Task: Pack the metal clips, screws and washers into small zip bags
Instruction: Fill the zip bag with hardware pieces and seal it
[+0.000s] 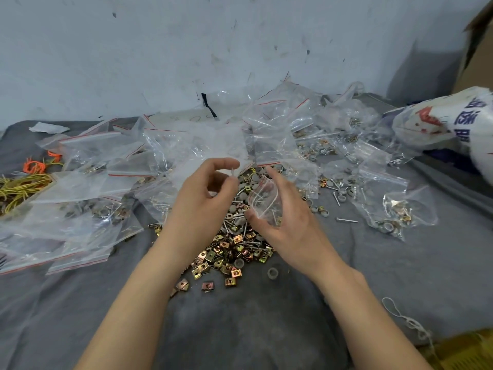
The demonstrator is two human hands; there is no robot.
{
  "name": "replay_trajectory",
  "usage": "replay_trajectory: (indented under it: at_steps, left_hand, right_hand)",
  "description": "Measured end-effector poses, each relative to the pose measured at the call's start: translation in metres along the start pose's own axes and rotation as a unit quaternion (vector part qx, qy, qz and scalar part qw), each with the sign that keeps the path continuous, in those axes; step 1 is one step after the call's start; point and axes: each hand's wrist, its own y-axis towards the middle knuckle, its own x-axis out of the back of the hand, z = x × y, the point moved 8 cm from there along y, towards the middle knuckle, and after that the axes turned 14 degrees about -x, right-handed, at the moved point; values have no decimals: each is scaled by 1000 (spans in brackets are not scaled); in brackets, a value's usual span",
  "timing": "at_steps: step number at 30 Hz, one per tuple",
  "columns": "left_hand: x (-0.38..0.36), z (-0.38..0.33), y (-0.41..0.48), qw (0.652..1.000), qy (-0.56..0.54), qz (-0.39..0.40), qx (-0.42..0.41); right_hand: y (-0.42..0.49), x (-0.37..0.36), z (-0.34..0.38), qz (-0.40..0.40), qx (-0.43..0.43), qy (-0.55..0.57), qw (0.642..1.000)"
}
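Observation:
A heap of brass-coloured metal clips (229, 252), steel screws (234, 220) and grey washers (246, 182) lies on a grey cloth (240, 316). Over the heap, my right hand (282, 222) holds a small clear zip bag (262, 201) with its mouth open and a few parts inside. My left hand (205, 201) hovers just left of the bag, thumb and fingers pinched on a small screw (233, 172) held upright.
Many clear zip bags (186, 145) with red seal lines pile up behind and to the left. Filled bags (389, 206) lie at the right. Yellow and orange ties (24, 182) sit far left. A printed white sack (453, 121) and a cardboard box (477, 41) stand at the right.

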Motion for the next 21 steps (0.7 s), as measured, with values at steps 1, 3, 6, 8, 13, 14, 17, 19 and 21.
replay_trajectory:
  at_steps: [1,3,6,8,13,14,17,19,21]
  left_hand:
    - [-3,-1,1,1000,-9,1,2]
    - [-11,0,2,1000,-20,3,2]
    - [-24,2,1,999,-18,26,2]
    - [-32,3,-1,999,-18,51,-2]
    - [-23,1,0,999,-16,38,-24]
    - [-16,3,1,999,-9,26,-24]
    - [4,22,-2,997,71,37,-2]
    - [9,40,-9,982,161,95,18]
    - [9,53,-18,954,251,160,22]
  right_hand:
    - [0,0,0,0,-1,2,1000]
    - [1,0,-1,-1,-1,5,1000]
    - [1,0,-3,1,-1,10,1000]
    - [1,0,-3,1,-2,14,1000]
    - [1,2,-2,4,-3,17,1000]
    - [1,2,-2,6,-3,15,1000]
    - [1,1,-3,7,-5,4,1000]
    - [1,1,-3,8,-8,2,1000]
    - [0,1,-4,10,-10,5,1000]
